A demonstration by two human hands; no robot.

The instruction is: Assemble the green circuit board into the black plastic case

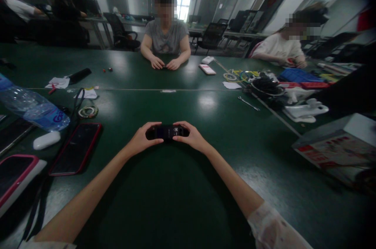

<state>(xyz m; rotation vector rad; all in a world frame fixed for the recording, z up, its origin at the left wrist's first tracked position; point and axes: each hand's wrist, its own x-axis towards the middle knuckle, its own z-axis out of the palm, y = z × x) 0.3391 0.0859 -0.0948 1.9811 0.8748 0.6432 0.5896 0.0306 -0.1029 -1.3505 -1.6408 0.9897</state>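
A small black device (168, 132) with a dark screen and a white square mark lies in the middle of the green table (164, 190). My left hand (143, 137) grips its left end, fingers behind and thumb in front. Around the right end, my right hand (190, 136) closes in the same way, its thumb near the white mark. Both hands are low at the table surface; whether the device rests on it cannot be made out.
Left: a water bottle (44, 110), a red-edged phone (75, 149), a white case (47, 140) and a bracelet (88, 112). Right: a wrench (248, 103), a cable pile (267, 84) and a box (337, 147). A person (166, 37) sits opposite, another (282, 47) at the right.
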